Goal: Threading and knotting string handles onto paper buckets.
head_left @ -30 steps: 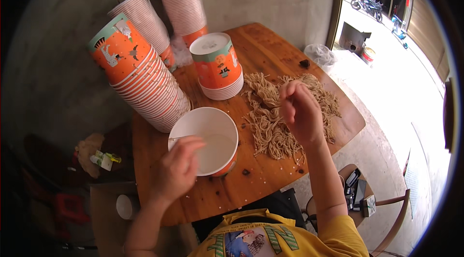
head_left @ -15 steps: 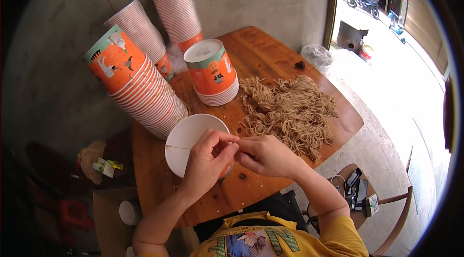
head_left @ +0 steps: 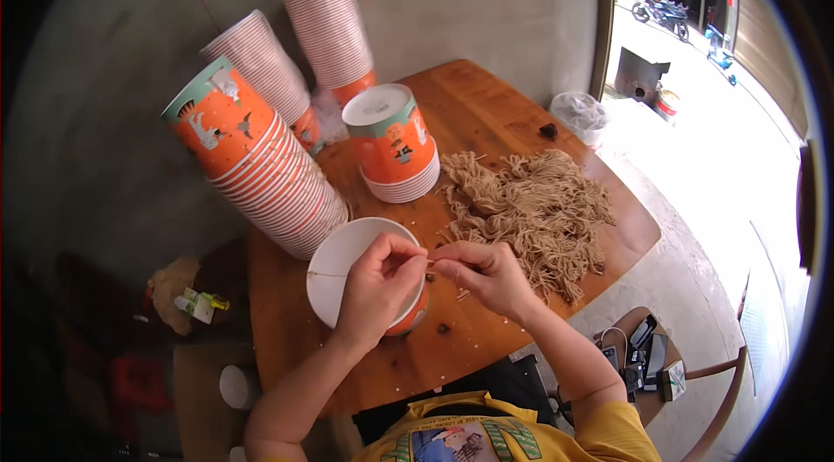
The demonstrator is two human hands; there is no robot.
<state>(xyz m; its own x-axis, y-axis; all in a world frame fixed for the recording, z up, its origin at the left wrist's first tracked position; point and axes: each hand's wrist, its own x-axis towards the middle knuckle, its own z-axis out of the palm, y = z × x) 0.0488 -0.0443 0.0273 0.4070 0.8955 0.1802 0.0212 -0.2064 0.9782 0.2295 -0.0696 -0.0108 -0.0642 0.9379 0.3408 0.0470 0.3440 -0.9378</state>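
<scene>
Paper bowl (head_left: 347,275): white inside, orange outside, standing upright on the wooden tabletop (head_left: 486,110) near its front edge, right below your hands; your left hand covers much of its right rim.
Strand: a thin, pale thread runs straight across the bowl's opening from its left rim toward your hands, where both hands meet on it.
Left hand (head_left: 375,288): over the bowl, fingers (head_left: 407,252) curled and pressed together, pinching the thin strand at their tips.
Right hand (head_left: 486,275): just to the right of the bowl, touching your left hand at the fingertips; fingers bent in, pinching the same strand end.
Noodle pile (head_left: 530,206): a loose tan heap of thin strands lying on the tabletop, just beyond your right hand.
Cup stack, upright (head_left: 395,145): orange with a white top, standing behind the bowl, beside the pile.
Cup stack, tilted (head_left: 256,162): a long orange stack leaning to the left, its lower end close to the bowl's far-left rim.
Far stacks (head_left: 330,32): two more stacks, white-ribbed with orange ends, near the wall.
</scene>
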